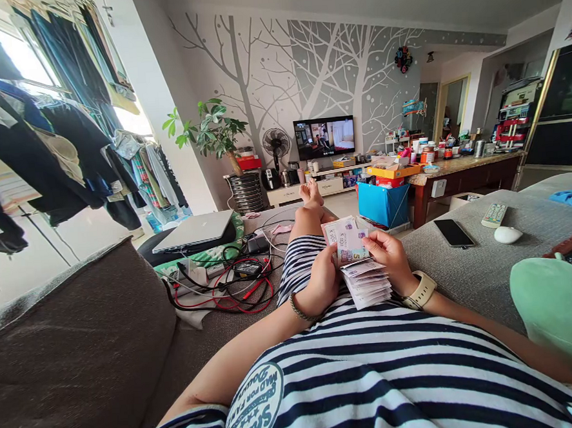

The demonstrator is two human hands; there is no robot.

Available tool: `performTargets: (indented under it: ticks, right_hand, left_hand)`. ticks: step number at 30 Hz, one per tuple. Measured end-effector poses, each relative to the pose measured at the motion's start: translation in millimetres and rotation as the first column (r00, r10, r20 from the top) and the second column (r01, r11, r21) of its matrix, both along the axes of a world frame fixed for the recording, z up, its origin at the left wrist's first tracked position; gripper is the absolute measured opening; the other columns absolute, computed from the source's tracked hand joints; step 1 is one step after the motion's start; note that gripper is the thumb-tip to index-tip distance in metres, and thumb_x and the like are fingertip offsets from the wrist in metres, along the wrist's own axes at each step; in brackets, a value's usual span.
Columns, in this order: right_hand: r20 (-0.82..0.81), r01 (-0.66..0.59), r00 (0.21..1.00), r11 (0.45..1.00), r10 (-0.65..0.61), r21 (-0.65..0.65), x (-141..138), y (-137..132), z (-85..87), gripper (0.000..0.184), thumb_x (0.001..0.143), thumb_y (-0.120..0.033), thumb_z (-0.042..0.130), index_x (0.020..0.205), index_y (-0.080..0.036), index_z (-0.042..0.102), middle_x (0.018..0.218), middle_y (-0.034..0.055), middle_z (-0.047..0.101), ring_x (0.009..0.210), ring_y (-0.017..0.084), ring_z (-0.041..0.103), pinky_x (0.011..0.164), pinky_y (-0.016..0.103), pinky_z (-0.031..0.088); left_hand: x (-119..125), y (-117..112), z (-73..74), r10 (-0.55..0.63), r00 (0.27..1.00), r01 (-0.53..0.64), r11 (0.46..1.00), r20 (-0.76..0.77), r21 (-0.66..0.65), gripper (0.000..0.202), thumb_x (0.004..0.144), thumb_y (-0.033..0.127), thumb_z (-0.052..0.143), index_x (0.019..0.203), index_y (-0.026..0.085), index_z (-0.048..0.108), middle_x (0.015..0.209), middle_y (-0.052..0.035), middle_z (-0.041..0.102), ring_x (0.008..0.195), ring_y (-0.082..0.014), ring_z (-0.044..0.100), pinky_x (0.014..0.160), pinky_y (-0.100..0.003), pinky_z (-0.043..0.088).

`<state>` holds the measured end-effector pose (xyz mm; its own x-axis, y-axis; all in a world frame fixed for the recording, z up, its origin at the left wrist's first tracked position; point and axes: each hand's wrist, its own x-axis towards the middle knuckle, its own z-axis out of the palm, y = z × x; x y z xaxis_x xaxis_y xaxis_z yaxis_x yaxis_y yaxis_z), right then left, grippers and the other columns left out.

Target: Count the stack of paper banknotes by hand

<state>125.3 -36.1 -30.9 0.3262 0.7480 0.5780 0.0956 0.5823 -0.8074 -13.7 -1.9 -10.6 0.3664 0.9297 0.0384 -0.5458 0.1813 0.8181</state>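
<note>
Over my lap I hold banknotes [348, 241] with a large figure 5 printed on them. My left hand [321, 276] is closed on their left side, its thumb lying on the front. At the upper right edge, my right hand [390, 256] pinches the notes between thumb and fingers. Just below the hands, a fanned stack of pale folded notes [366, 285] rests against my striped clothing [372, 357]. Whether any fingers also grip that stack is hidden. A watch is on my right wrist and a braided bracelet on my left.
To my left lie tangled cables [236, 278] with adapters and a closed laptop [195, 231]. On the sofa at right are a phone [454, 233], a remote [494, 215], a white mouse [507, 234] and a green cushion [545, 295]. Ahead stands a blue box [383, 205].
</note>
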Motion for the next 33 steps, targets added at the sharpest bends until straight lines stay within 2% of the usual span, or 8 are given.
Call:
performTargets:
  ticks: [8, 11, 14, 19, 24, 26, 30, 33]
  right_hand:
    - [-0.01, 0.001, 1.0, 1.0, -0.001, 0.011, 1.9, -0.1, -2.1, 0.062, 0.079, -0.081, 0.072, 0.074, -0.02, 0.059, 0.064, 0.0002, 0.05, 0.059, 0.014, 0.04, 0.055, 0.029, 0.034]
    - [-0.004, -0.012, 1.0, 0.999, 0.012, 0.038, 2.6, 0.0, -3.5, 0.066, 0.088, -0.083, 0.063, 0.067, -0.021, 0.056, 0.062, 0.0016, 0.05, 0.057, 0.014, 0.041, 0.054, 0.03, 0.033]
    - [0.035, -0.025, 0.999, 0.998, 0.023, 0.061, 3.3, 0.0, -2.8, 0.069, 0.092, -0.082, 0.059, 0.061, -0.021, 0.054, 0.06, 0.0036, 0.054, 0.056, 0.014, 0.045, 0.058, 0.03, 0.038]
    - [0.002, 0.023, 1.0, 1.0, -0.023, -0.02, 4.9, 4.9, -3.5, 0.067, 0.074, -0.085, 0.075, 0.07, -0.021, 0.056, 0.06, 0.001, 0.054, 0.057, 0.015, 0.046, 0.056, 0.029, 0.038]
    - [0.027, 0.059, 0.998, 0.998, -0.058, -0.02, 5.5, 8.7, -5.8, 0.064, 0.075, -0.081, 0.076, 0.069, -0.02, 0.056, 0.06, 0.0005, 0.051, 0.058, 0.014, 0.044, 0.054, 0.029, 0.035]
    - [0.035, 0.057, 0.998, 0.998, -0.057, -0.009, 5.3, 8.6, -5.7, 0.062, 0.077, -0.079, 0.075, 0.069, -0.02, 0.056, 0.06, 0.0008, 0.052, 0.058, 0.014, 0.044, 0.054, 0.029, 0.035]
    - [0.027, 0.023, 0.999, 1.0, -0.023, 0.011, 5.2, 8.1, -5.1, 0.06, 0.079, -0.077, 0.074, 0.07, -0.02, 0.057, 0.061, 0.0008, 0.053, 0.059, 0.014, 0.045, 0.056, 0.029, 0.035]
    - [0.023, -0.001, 1.0, 1.0, 0.0, 0.025, 5.0, 7.7, -4.7, 0.06, 0.08, -0.077, 0.074, 0.07, -0.02, 0.056, 0.061, -0.0006, 0.05, 0.058, 0.013, 0.042, 0.056, 0.029, 0.034]
  left_hand:
    - [-0.6, 1.7, 0.2, 0.036, 0.999, -0.036, 0.999, 0.002, -0.03, 0.024, 0.086, 0.021, 0.063, 0.102, 0.009, 0.075, 0.101, -0.0145, 0.081, 0.102, -0.0304, 0.078, 0.099, -0.043, 0.062]
    - [-1.1, 4.5, -2.3, 0.041, 0.999, -0.041, 0.999, 0.015, -0.013, 0.024, 0.083, 0.021, 0.065, 0.101, 0.009, 0.075, 0.1, -0.0137, 0.08, 0.102, -0.0301, 0.078, 0.1, -0.043, 0.062]
    - [-2.3, 6.2, -4.7, 0.003, 1.0, -0.003, 1.0, 0.02, -0.005, 0.029, 0.081, 0.023, 0.068, 0.106, 0.009, 0.076, 0.106, -0.0139, 0.08, 0.103, -0.0293, 0.077, 0.101, -0.041, 0.061]
    - [-4.3, 4.2, -4.5, 0.002, 1.0, -0.002, 0.999, -0.003, 0.046, 0.026, 0.074, 0.021, 0.073, 0.098, 0.012, 0.076, 0.1, -0.0121, 0.08, 0.095, -0.029, 0.078, 0.098, -0.042, 0.062]
    - [-6.1, 1.2, -2.4, -0.012, 1.0, 0.013, 0.998, -0.023, 0.058, 0.031, 0.066, 0.016, 0.078, 0.097, 0.013, 0.075, 0.1, -0.0118, 0.08, 0.09, -0.0279, 0.078, 0.095, -0.042, 0.062]
    - [-6.1, 1.5, -2.1, -0.003, 1.0, 0.004, 0.999, -0.016, 0.052, 0.029, 0.067, 0.017, 0.078, 0.096, 0.012, 0.075, 0.1, -0.0119, 0.08, 0.091, -0.0282, 0.078, 0.096, -0.043, 0.062]
    - [-4.6, 2.9, -0.3, 0.015, 1.0, -0.015, 1.0, 0.011, 0.008, 0.019, 0.079, 0.021, 0.07, 0.096, 0.012, 0.074, 0.099, -0.0128, 0.08, 0.102, -0.0308, 0.077, 0.101, -0.045, 0.061]
    - [-3.5, 1.9, 3.1, 0.019, 1.0, -0.018, 1.0, 0.022, -0.019, 0.021, 0.087, 0.02, 0.063, 0.101, 0.011, 0.075, 0.101, -0.0136, 0.08, 0.107, -0.0314, 0.077, 0.102, -0.047, 0.061]
